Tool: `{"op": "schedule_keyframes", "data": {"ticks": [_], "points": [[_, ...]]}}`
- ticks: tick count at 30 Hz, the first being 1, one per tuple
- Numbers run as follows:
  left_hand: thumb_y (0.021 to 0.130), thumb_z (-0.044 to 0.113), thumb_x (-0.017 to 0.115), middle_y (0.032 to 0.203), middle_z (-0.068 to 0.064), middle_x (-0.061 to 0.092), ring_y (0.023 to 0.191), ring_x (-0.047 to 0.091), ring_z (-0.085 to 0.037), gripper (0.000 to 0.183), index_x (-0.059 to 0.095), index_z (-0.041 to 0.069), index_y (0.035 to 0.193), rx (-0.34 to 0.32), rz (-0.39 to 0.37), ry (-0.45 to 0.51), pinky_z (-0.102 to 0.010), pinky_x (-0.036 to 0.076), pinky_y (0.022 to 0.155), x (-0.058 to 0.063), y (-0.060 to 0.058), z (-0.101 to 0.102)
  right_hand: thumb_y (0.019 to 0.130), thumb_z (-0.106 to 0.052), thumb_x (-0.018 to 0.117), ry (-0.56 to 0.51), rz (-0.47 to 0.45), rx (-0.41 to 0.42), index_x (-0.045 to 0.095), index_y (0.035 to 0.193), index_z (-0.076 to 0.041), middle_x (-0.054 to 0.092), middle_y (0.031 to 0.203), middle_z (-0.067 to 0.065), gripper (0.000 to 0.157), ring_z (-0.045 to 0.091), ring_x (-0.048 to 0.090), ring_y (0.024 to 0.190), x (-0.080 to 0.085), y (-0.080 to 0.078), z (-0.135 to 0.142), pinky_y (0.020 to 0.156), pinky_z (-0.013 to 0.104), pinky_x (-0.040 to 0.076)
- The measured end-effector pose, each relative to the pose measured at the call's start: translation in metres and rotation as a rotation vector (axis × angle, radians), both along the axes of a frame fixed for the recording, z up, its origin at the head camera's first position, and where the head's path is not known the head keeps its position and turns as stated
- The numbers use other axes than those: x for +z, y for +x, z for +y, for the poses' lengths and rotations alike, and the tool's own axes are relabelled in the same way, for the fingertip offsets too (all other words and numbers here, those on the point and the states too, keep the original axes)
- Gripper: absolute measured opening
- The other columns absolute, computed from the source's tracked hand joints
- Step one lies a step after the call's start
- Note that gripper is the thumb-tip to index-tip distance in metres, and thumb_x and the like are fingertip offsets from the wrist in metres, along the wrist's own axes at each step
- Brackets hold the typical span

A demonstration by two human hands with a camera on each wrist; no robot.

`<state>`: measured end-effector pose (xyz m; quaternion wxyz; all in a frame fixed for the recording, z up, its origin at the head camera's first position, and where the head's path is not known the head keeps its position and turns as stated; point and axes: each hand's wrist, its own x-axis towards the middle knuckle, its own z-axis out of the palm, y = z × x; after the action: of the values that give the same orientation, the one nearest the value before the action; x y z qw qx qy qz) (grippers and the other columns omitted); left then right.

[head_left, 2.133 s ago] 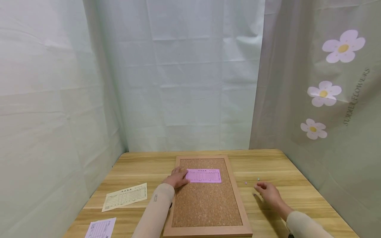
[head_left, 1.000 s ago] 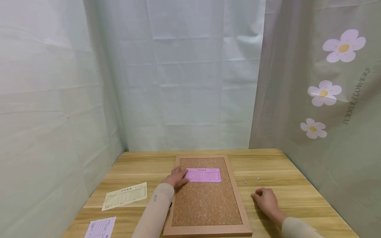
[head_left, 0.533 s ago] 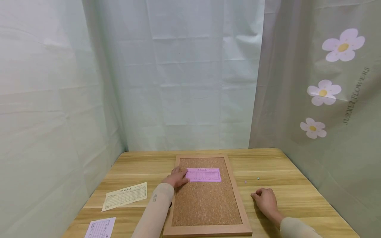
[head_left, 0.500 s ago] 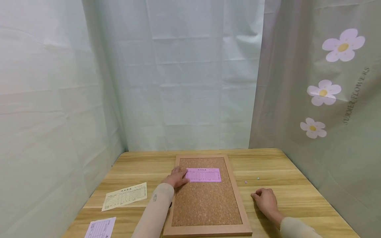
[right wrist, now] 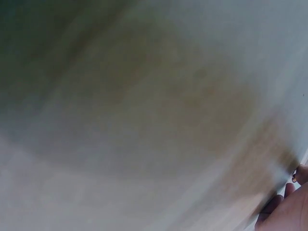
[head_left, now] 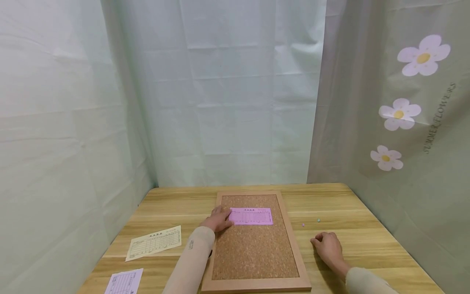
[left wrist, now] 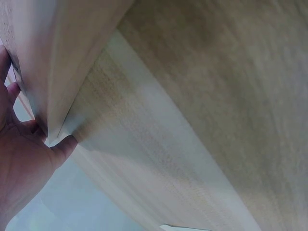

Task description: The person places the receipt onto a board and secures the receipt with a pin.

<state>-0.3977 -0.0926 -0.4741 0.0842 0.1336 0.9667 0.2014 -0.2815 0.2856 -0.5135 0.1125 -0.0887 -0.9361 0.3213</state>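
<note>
A pink printed slip (head_left: 251,216) lies flat on the upper part of the wood-framed corkboard (head_left: 257,253). My left hand (head_left: 217,220) rests over the board's left edge, its thumb and index fingertips at the slip's left end. In the left wrist view, the fingers of that left hand (left wrist: 29,149) spread around the frame's edge. To the right of the board, my right hand (head_left: 330,250) is low over the table, thumb and forefinger pinched together. A tiny gold-coloured bit of a thumbtack (right wrist: 294,178) shows at its fingertips in the right wrist view; the rest is hidden.
Two tiny tacks, one pink (head_left: 303,225) and one teal (head_left: 318,220), lie beyond my right hand. On the left are a yellow slip (head_left: 154,243) and a lilac slip (head_left: 124,281). Cloth curtains (head_left: 235,102) enclose the wooden table (head_left: 360,228).
My right hand has come a little nearer to me, its fingertips now pinched where a small dark thing lay on the table. The left hand and the pink slip stay put.
</note>
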Motion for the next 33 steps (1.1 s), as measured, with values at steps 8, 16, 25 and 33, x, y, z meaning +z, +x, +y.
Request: {"op": "schedule_keyframes", "data": {"ticks": [8,16,25,33], "points": [[0.101,0.034,0.058,0.161,-0.023,0.017,0.148,0.013,-0.040,0.059,0.039,0.015,0.153,0.003,-0.010,0.010,-0.061,0.023,0.112,0.0008,0.0015,-0.0003,0.092,-0.012,0.066,0.016,0.017,0.000,0.065,0.092,0.007,0.057,0.089,0.016,0.019,0.028,0.055,0.083,-0.0001,-0.0003,0.0004,0.076,0.048,0.046],[0.101,0.033,0.058,0.162,-0.022,0.016,0.148,0.013,-0.040,0.059,0.038,0.015,0.154,0.009,-0.020,0.030,-0.061,0.021,0.112,0.0015,0.0028,-0.0004,0.092,-0.013,0.066,0.023,0.022,0.000,0.066,0.092,0.006,0.057,0.089,0.016,0.019,0.028,0.055,0.084,0.0015,-0.0003,-0.0005,0.076,0.048,0.045],[0.101,0.033,0.057,0.161,-0.023,0.016,0.148,0.013,-0.041,0.059,0.038,0.014,0.153,-0.008,-0.010,0.021,-0.061,0.021,0.112,0.0008,0.0025,-0.0007,0.090,-0.013,0.068,0.049,0.029,-0.003,0.068,0.086,0.003,0.060,0.085,0.011,0.016,0.026,0.055,0.082,0.0016,-0.0028,0.0004,0.074,0.047,0.045],[0.101,0.032,0.058,0.161,-0.025,0.017,0.148,0.012,-0.042,0.059,0.039,0.012,0.153,-0.013,-0.004,0.020,-0.062,0.021,0.112,0.0014,0.0013,-0.0012,0.089,-0.012,0.069,0.049,0.034,0.008,0.069,0.084,0.001,0.061,0.083,0.009,0.013,0.024,0.056,0.079,0.0009,-0.0033,0.0022,0.072,0.045,0.045]]}}
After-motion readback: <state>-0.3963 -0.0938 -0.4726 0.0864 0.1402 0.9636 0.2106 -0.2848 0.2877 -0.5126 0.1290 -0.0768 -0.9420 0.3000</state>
